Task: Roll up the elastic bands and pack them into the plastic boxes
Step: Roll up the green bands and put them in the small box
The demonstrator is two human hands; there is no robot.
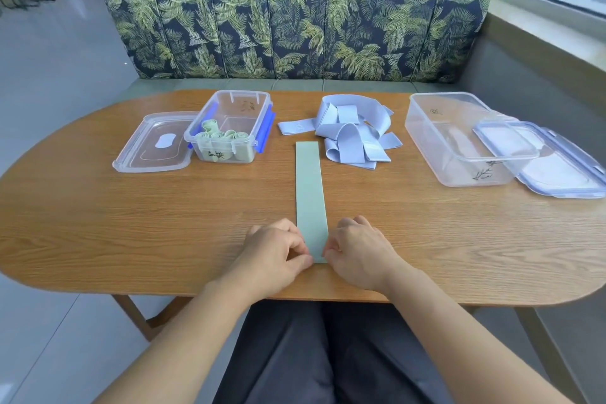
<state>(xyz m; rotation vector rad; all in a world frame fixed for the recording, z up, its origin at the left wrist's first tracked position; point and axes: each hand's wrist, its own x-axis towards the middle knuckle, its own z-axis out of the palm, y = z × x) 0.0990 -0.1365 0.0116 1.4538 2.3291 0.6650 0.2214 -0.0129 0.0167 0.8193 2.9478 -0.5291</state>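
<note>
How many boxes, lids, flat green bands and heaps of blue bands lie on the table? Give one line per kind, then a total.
Boxes: 2 (left box, right box)
Lids: 2 (left lid, right lid)
Flat green band: 1
Blue heap: 1
Total: 6

Open tabletop [114,223] lies left and right of the green band [310,190]. Farther off, the left box [244,94], blue heap [352,134] and right box [459,170] block the way, perhaps with narrow gaps between them.
</note>
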